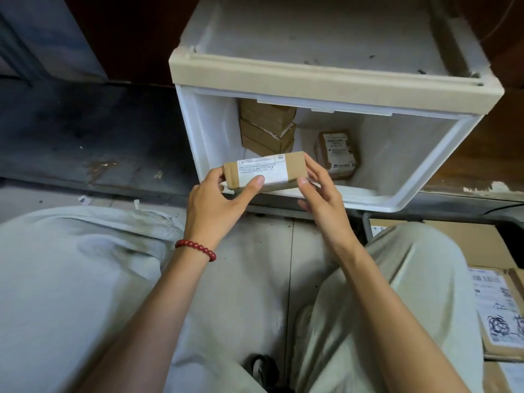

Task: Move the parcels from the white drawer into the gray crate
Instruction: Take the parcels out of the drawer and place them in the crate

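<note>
A person's left hand (pixel 218 205) and right hand (pixel 323 199) pinch the ends of a held parcel (pixel 266 171), lifted just over the white drawer (pixel 377 201) front rim. Inside remain a stack (pixel 266 129) at twelve o'clock and a lone parcel (pixel 337 154) at two. Next it probably goes to the gray crate, which is out of view.

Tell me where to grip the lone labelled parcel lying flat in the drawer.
Pinch the lone parcel across its two long edges, coming down from above through the white drawer's open top. It lies flat, label up, clear of the walls and of the stack, so both edges are free.
</note>
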A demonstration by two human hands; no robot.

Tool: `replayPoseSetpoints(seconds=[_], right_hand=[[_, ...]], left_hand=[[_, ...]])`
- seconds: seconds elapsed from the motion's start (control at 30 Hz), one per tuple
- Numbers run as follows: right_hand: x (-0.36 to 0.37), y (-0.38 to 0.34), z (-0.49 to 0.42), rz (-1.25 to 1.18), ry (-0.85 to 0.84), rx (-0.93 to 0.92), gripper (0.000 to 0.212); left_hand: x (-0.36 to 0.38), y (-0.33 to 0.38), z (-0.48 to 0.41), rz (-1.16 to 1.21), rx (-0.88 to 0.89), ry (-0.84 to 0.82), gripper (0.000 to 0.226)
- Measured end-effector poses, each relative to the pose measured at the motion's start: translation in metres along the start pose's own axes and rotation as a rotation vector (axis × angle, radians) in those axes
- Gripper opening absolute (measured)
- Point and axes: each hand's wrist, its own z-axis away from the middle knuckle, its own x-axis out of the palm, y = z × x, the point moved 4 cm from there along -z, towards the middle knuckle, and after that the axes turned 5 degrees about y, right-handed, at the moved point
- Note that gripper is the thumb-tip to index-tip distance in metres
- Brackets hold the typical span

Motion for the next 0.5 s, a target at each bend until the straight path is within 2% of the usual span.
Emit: replayPoseSetpoints(seconds=[0.13,0.27,0.37,0.5], right_hand=[[-0.006,-0.003,0.0,-0.127,0.042,0.044,0.013],[-0.009,0.002,-0.004,-0.228,0.088,0.093,0.013],[-0.007,0.007,-0.004,-0.199,0.082,0.076,0.023],[-0.004,0.017,-0.004,-0.094,0.046,0.101,0.056]], left_hand=[[-0.001,0.001,0.002,0.03,-0.049,0.032,0.057],[-0.004,-0.001,0.002,-0.008,-0.054,0.087,0.061],[-0.003,-0.003,0.001,-0.003,-0.02,0.09,0.069],[0.001,-0.003,0.001,-0.033,0.012,0.043,0.088]])
